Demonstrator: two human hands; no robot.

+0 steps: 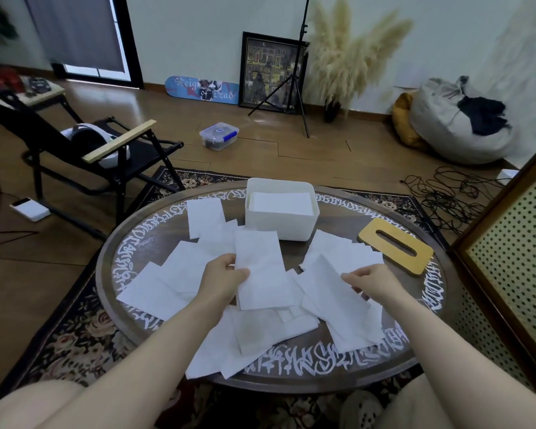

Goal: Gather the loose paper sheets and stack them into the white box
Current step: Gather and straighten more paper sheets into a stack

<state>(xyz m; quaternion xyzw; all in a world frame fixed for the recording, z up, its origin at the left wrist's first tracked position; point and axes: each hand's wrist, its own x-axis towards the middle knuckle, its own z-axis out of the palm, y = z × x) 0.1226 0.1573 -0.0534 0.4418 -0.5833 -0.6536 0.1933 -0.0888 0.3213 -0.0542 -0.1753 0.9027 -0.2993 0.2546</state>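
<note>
Readable writing first: skateboard deck (202,90) leaning on the far wall says "Reign of Dead" in gothic letters. White calligraphy-style script ringing the round dark table (127,243), not legible as words. Framed picture (271,72) beside the deck, too small to make out text.

Room: wood floor, floral rug (72,332) under the table, black folding chair (84,150) to the left, light stand (294,88), pampas grass (347,57), grey beanbag (458,125), tangle of black cables (446,196), clear lidded tub (219,136) on the floor.

Loose paper sheets (167,280) scattered all over the table, plain white, thin, overlapping (tissue-like, a bit crinkled). White box (280,226) at the far middle of the table, already holding a flat stack of sheets. Yellow slotted lid (395,246) lying flat just right of the box.

Left hand (222,278) pinching the edge of one sheet (262,274) lifted above the pile, thumb on top. Right hand (373,281) with fingers curled, grip pinching the edge of another sheet (331,292) on the right side.
</note>
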